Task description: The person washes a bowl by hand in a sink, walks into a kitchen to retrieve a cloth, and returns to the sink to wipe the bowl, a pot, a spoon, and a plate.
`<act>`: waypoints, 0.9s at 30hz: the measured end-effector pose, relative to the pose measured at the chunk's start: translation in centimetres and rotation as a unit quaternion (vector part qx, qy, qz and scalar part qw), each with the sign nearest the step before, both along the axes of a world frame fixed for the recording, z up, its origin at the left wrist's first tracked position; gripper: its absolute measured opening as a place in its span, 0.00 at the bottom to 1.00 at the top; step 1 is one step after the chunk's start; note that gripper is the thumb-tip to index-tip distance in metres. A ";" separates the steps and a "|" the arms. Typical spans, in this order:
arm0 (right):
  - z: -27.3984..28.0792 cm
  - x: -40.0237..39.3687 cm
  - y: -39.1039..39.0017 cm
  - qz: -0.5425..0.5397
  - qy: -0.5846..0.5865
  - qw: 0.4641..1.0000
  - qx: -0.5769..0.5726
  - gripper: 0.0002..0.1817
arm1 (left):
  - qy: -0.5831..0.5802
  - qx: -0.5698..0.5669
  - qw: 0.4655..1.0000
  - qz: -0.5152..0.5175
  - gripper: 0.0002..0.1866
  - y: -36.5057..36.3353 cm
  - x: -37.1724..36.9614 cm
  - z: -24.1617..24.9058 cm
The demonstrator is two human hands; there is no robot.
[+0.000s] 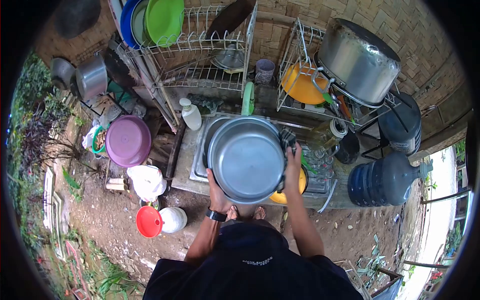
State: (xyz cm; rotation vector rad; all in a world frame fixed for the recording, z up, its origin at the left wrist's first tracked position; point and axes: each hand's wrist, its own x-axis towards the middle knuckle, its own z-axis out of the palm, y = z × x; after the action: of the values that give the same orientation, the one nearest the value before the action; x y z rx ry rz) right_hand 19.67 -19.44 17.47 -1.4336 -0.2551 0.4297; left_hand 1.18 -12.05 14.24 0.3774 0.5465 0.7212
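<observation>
Metal basin (246, 162), round, its inside facing up, held over the sink (198, 171). Left hand (218, 195) partly curled, gripping the basin's near-left rim. Right hand (292, 170) bent round a dark checked cloth (286, 138) against the basin's right side; its fingertips hard to make out. White pump bottle (191, 115) on the surface (186, 152), beyond and left of the basin. Drinking glasses (321, 164) right of the basin, near. Purple tub (128, 141) well left of the basin; blue water jug (382, 179) well right of it, lying sideways.
</observation>
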 end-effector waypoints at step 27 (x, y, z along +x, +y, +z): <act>-3.6 -6.6 -2.6 0.430 -0.207 0.869 -0.131 0.33 | 0.143 0.183 0.972 -0.041 0.35 -2.8 1.2 -0.6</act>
State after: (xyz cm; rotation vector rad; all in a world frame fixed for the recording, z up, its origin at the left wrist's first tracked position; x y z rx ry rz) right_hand 13.11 -22.04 13.86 -1.6162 -1.2541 0.8997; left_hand 2.36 -14.82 13.59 0.8542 0.6654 0.6909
